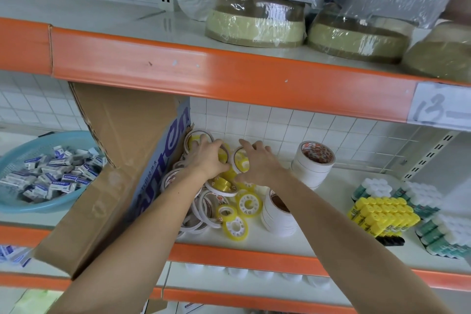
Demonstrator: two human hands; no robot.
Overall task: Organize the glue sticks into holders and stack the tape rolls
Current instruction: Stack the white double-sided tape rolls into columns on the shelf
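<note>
Left hand (207,158): fingers curled on small yellow tape rolls (224,178) at the back of the shelf (254,239), beside the cardboard box (114,160).
Right hand (257,160): gripping one clear-yellow roll, upright on edge.
Loose pile: flat and tilted rolls, front of hands.
White stacks (313,163): standing, right of pile.
Glue sticks (382,214): far right, untouched.
Advice: lay rolls flat, match widths, align cores, build against the wall.

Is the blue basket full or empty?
Nearly full. The blue basket on the left holds a heap of small blue-and-white boxes reaching close to its rim.
</note>
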